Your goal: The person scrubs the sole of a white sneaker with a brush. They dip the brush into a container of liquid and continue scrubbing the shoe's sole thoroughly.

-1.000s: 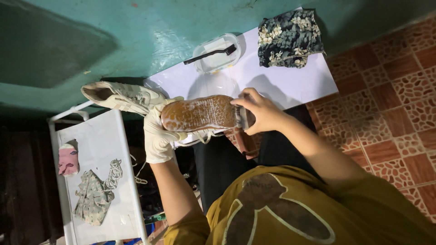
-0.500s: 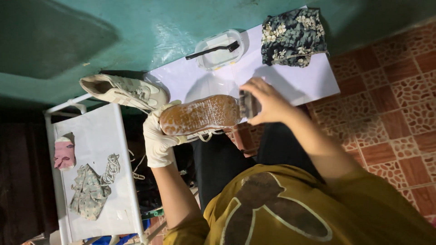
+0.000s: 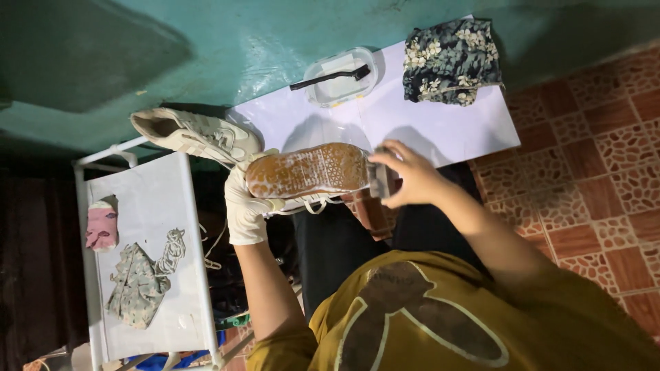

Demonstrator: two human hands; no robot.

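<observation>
Head view: we look down past a mustard-yellow shirt point(image 3: 440, 316) at a teal floor point(image 3: 227, 48) that gives way to patterned red-brown tiles point(image 3: 605, 178) on one side. On the teal part lies a white sheet point(image 3: 440, 127), and beside it stands a white metal rack point(image 3: 148, 227) with a flat top. A pale sneaker point(image 3: 196, 134) lies on its side between the rack and the sheet.

In front of us we hold a second shoe point(image 3: 306, 172) sole-up — its brown, grimy tread faces the camera and its laces hang below. Our left hand point(image 3: 244, 206), in a white glove, is wrapped around the shoe's one end, fingers curled over the edge of the sole. Our bare right hand point(image 3: 405, 175) is closed around a small dark brush point(image 3: 378, 180) held against the other end of the sole.

On the sheet lie a folded dark floral cloth point(image 3: 450, 58) and a clear plastic tub point(image 3: 340, 79) with a black-handled brush point(image 3: 330, 77) resting across it. On the rack we see a crumpled patterned rag point(image 3: 137, 288), a bundle of white laces point(image 3: 172, 251) — and a small pink cloth point(image 3: 102, 227).
</observation>
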